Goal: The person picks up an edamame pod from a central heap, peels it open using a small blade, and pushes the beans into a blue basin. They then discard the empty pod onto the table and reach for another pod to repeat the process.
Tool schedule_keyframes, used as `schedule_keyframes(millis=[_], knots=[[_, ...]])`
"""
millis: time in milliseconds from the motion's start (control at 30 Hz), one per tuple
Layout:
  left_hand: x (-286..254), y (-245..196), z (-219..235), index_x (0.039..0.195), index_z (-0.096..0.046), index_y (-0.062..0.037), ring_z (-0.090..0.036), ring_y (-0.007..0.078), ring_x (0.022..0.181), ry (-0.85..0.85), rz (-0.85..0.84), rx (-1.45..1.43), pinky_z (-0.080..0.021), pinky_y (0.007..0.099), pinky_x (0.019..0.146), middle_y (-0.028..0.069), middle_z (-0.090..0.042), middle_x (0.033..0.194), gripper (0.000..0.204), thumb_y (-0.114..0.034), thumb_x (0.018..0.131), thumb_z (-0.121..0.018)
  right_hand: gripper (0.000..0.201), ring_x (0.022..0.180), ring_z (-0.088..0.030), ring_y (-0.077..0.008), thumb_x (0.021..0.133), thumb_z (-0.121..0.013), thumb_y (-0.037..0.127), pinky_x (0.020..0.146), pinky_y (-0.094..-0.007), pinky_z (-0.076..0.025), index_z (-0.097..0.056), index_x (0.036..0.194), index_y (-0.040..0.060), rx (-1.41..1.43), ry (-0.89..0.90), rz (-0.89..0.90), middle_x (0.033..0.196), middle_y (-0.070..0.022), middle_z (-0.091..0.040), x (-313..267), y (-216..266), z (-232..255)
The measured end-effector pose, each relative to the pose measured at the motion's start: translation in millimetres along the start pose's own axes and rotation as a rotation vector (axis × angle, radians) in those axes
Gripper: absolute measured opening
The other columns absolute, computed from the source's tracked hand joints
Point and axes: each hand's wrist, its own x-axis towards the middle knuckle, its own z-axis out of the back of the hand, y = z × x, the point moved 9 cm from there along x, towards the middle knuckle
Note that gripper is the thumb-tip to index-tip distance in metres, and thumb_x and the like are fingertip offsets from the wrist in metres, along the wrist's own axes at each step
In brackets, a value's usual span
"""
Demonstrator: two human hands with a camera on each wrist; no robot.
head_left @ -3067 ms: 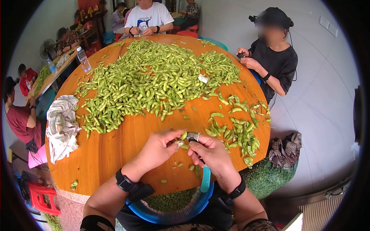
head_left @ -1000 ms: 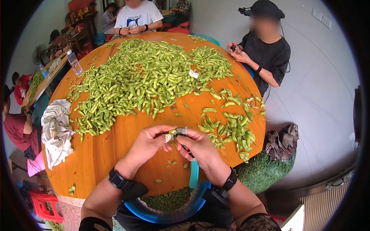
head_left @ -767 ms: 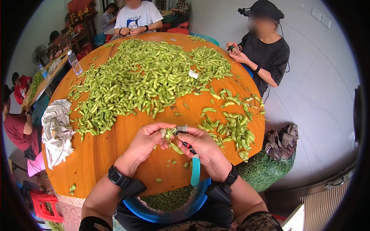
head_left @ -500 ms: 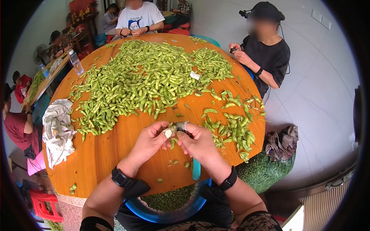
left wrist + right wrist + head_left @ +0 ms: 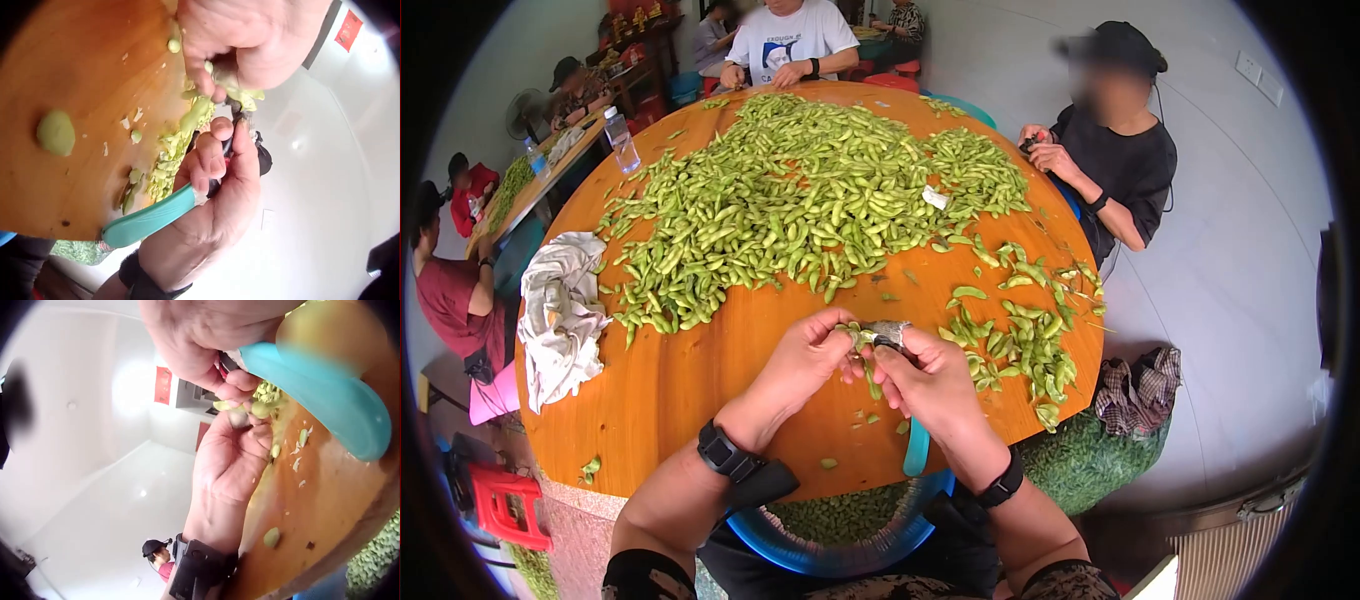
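Note:
Above the near part of the wooden table (image 5: pixel 700 400), my left hand (image 5: pixel 795 365) pinches a green bean pod (image 5: pixel 858 337) between thumb and fingertips. A long green pod piece (image 5: pixel 197 115) hangs under those fingers in the left wrist view. My right hand (image 5: pixel 935 375) is curled round a tool with a curved teal handle (image 5: pixel 150 219); dark and red parts show between the fingers, and its working end is mostly hidden. A grey wrapped piece (image 5: pixel 888 330) shows at the right fingertips, right at the pod. Both hands' fingertips nearly meet.
A big heap of pods (image 5: pixel 800 200) covers the table's middle, and a looser pile (image 5: pixel 1035 345) lies to the right. A blue basin (image 5: pixel 840 572) with shelled beans sits below the edge. A white cloth (image 5: pixel 560 320) and a bottle (image 5: pixel 620 140) are left. People sit around.
Three seconds ago a whole-looking pod stood in the left fingertips; now pod parts spread between both hands. In the last half second the view has shifted, and a green piece shows below the fingers.

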Motion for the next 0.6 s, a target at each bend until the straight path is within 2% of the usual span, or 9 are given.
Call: schedule_keyframes(millis=[100,200,333,400,433,500,600], knots=[[7,16,15,0.1,-0.058,-0.0028,-0.058,0.0094,0.065,-0.027,0.05,0.012,-0.046,0.0214,0.058,0.0044,-0.065,0.084,0.018,-0.002,0.089,-0.044,0.01,0.048,-0.047,-0.004,0.093,-0.054,0.006,0.044,-0.0202,-0.037,-0.063,0.095,0.0014,-0.004,0.029,0.02,0.067,0.0019,-0.056,-1,1,-6],[5,9,12,0.099,-0.059,-0.0045,-0.056,0.0081,0.066,0.016,0.032,-0.029,-0.044,0.0209,0.058,0.0037,-0.065,0.086,0.017,-0.002,0.088,-0.046,0.011,0.048,-0.047,-0.0037,0.093,-0.054,0.007,0.042,-0.0197,-0.036,-0.063,0.095,0.0015,-0.024,0.001,0.03,0.067,0.0017,-0.056,2,2,-3],[3,5,8,0.1,-0.06,-0.0058,-0.056,0.0071,0.068,0.043,0.021,0.022,-0.045,0.0211,0.06,0.0009,-0.064,0.087,0.019,-0.001,0.088,-0.045,0.012,0.046,-0.048,-0.0037,0.093,-0.054,0.008,0.038,-0.019,-0.034,-0.064,0.096,0.0017,0.097,-0.045,-0.009,0.068,0.0002,-0.059,7,2,11],[-1,10,-4,0.101,-0.06,-0.0061,-0.057,0.0077,0.07,0.16,0.11,0.089,-0.044,0.0207,0.062,0.0003,-0.064,0.087,0.014,-0.004,0.089,-0.053,0.011,0.046,-0.048,-0.0044,0.093,-0.055,0.008,0.038,-0.0193,-0.034,-0.064,0.095,0.0012,0.211,-0.043,-0.006,0.068,-0.0009,-0.06,9,4,17],[-2,9,-6,0.101,-0.06,-0.0061,-0.057,0.0077,0.07,0.163,0.108,0.091,-0.044,0.0207,0.062,0.0003,-0.064,0.087,0.014,-0.004,0.089,-0.053,0.011,0.045,-0.049,-0.0051,0.093,-0.056,0.008,0.038,-0.0196,-0.033,-0.064,0.093,0.001,0.24,-0.046,-0.017,0.069,-0.0019,-0.061,10,2,21],[-5,7,-20,0.103,-0.06,-0.0071,-0.059,0.008,0.073,0.289,0.084,0.098,-0.045,0.0206,0.064,-0.0003,-0.063,0.088,0.012,-0.01,0.091,-0.059,0.01,0.045,-0.049,-0.0052,0.093,-0.056,0.008,0.038,-0.0197,-0.033,-0.063,0.092,0.0012,0.254,-0.058,0.001,0.069,-0.0021,-0.061,10,7,24],[2,17,-11,0.105,-0.059,-0.0081,-0.061,0.0096,0.072,0.225,0.087,0.005,-0.046,0.0213,0.061,0.0013,-0.063,0.088,0.016,-0.015,0.091,-0.064,0.01,0.045,-0.049,-0.0054,0.093,-0.056,0.009,0.037,-0.0198,-0.033,-0.063,0.092,0.0018,0.275,-0.073,0.044,0.07,-0.0023,-0.062,9,14,26]])
